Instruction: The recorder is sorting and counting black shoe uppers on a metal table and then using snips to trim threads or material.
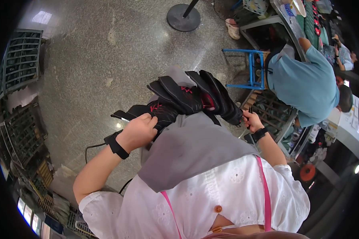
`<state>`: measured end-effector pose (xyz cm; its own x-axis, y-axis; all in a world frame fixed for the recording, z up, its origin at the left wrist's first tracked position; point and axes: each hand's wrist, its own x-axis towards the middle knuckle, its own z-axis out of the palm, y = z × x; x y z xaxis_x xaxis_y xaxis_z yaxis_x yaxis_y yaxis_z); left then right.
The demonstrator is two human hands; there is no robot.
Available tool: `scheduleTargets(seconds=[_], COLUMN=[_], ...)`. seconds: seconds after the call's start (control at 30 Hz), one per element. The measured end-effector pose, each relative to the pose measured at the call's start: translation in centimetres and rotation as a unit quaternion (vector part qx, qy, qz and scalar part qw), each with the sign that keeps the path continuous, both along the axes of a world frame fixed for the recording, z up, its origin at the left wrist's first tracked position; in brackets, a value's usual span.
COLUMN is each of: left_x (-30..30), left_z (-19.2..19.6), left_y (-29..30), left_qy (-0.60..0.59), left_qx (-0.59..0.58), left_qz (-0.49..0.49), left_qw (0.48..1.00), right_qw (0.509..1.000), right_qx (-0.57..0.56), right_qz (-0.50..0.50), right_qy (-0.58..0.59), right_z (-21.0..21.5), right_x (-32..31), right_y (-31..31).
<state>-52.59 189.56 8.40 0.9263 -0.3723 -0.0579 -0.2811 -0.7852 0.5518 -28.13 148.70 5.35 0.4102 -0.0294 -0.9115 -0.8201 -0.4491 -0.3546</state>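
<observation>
We are curling our left hand (137, 131) around the near end of a stack of black gloves (187, 99) with pink stitching, fingers closed over the lowest one. Our right hand (252, 119) is pinching a small dark tool (250, 110) just beside the far right end of the same stack. The gloves are lying between both hands, resting on a grey cloth (195, 147) that is draping over our lap. Both wrists are wearing black bands. Beyond us, the speckled floor (107, 59) is stretching out, with a round stand base (183, 18) on it. To the right, a person in a blue shirt (303, 83) is bending beside a blue stool (249, 69).
</observation>
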Motion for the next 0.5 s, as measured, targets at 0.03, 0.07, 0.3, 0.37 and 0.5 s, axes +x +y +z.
scheduleTargets(seconds=[0.03,0.07,0.3,0.37,0.5], left_x=[0.3,0.9,5.6,6.5,7.2], left_z=[0.3,1.0,1.6,1.3,-0.3], left_y=[0.2,0.5,1.9,1.7,1.3], left_qy=[0.060,0.057,0.168,0.170,0.148], left_qx=[-0.005,-0.005,-0.004,-0.002,0.038], left_qz=[-0.012,-0.016,-0.073,-0.094,-0.167], left_qw=[0.998,0.998,0.983,0.981,0.974], right_qw=[1.000,1.000,0.997,0.997,0.995], right_qx=[0.016,0.015,0.050,0.064,0.099], right_qz=[0.002,-0.002,0.046,0.027,0.020], right_qy=[0.002,-0.001,0.027,0.029,0.001], right_z=[0.1,0.5,1.9,1.7,1.8], right_x=[-0.1,0.0,-1.4,-2.1,-2.5], right_y=[0.2,0.5,-0.3,-0.3,0.3])
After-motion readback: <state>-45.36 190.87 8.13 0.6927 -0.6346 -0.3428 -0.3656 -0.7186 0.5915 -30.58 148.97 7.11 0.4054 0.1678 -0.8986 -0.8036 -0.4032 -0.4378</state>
